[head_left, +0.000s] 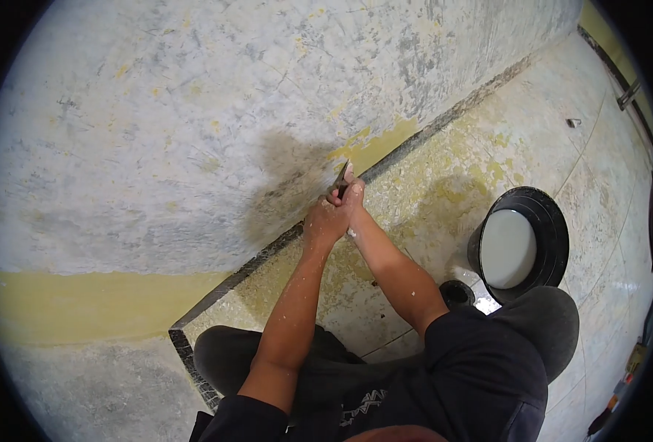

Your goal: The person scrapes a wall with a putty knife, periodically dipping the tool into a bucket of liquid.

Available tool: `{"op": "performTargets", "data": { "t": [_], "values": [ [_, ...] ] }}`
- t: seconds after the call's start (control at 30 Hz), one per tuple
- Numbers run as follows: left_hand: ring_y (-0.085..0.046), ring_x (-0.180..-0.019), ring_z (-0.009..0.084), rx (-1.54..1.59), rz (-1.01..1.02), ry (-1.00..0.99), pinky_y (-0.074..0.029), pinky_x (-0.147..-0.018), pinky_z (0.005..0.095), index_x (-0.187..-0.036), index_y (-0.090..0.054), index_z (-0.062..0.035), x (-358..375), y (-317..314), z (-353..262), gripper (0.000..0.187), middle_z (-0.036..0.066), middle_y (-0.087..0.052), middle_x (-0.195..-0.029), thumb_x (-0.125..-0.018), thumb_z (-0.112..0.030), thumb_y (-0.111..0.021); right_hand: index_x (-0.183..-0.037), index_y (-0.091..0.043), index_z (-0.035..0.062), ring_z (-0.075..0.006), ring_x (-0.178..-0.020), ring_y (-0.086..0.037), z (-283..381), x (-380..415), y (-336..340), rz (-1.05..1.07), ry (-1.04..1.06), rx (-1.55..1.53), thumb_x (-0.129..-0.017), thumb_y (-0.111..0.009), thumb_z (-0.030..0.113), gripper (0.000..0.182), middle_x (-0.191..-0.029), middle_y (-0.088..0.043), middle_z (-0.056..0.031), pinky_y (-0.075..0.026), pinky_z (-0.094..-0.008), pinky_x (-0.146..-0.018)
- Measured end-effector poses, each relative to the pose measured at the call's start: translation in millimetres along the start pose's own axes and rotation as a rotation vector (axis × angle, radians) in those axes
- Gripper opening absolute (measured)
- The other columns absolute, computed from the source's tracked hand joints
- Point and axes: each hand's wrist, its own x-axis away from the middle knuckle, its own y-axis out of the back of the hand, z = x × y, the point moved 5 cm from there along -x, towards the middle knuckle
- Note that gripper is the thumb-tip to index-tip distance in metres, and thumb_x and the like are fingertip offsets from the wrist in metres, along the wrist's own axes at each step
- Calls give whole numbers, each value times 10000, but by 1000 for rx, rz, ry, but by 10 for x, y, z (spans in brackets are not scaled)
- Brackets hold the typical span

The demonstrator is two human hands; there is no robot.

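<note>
Scraper (343, 177) | clasped in both hands (328, 219), jutting ahead | beside yellow paint (387, 146)

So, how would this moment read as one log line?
left grip, right grip: together on scraper | scraper: at wall, by yellow paint | bucket: whitish liquid inside

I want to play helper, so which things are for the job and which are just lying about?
For the job, it seems:
- scraper
- wall with yellow paint
- bucket of cloudy liquid, probably

Probably just lying about:
- small black pot
- little shiny thing on the floor, too small to name
</note>
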Motion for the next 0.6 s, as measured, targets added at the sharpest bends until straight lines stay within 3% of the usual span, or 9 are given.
{"op": "performTargets", "data": {
  "t": [0.07,0.23,0.3,0.37,0.53,0.6],
  "values": [
    [-622,-975,420,-5,-4,-11,-471,-849,414,-895,-630,41,34,28,91,802,267,-664,-947,-751,-743,-541,-876,-493,127,-163,-405,-406,-170,113,-6,-130,-117,-52,-909,-570,478,361,-608,-485,-43,-289,-274,-335],
    [-631,-951,407,-46,-14,93,-474,-833,413,-884,-618,48,148,171,284,809,254,-667,-930,-746,-746,-549,-895,-491,127,-169,-405,-399,-492,143,66,-66,-127,-21,-917,-563,468,349,-643,-499,-46,-282,-274,-338],
    [-633,-946,405,-26,7,105,-475,-830,415,-885,-617,49,159,151,239,812,250,-668,-926,-743,-748,-552,-866,-488,129,-176,-404,-387,-403,99,22,38,-93,51,-917,-564,461,344,-636,-488,-46,-282,-278,-343],
    [-631,-956,403,0,-4,1,-472,-840,426,-899,-624,44,152,111,118,822,248,-668,-945,-746,-758,-536,-856,-489,129,-173,-406,-389,-240,96,13,3,-78,59,-918,-565,451,337,-638,-492,-47,-281,-279,-340],
    [-617,-1006,401,-103,41,9,-474,-862,419,-944,-630,-17,-47,31,8,701,214,-670,-991,-765,-692,-577,-843,-501,124,-165,-401,-385,-32,-11,-21,-23,-28,-62,-917,-568,442,334,-642,-503,-53,-278,-283,-331],
    [-615,-1009,400,-104,1,21,-473,-863,417,-932,-634,-21,-5,69,59,691,215,-669,-997,-766,-689,-576,-863,-511,116,-163,-396,-394,-114,48,-26,15,-133,-91,-915,-567,452,345,-638,-512,-62,-287,-281,-328]
  ]
}}
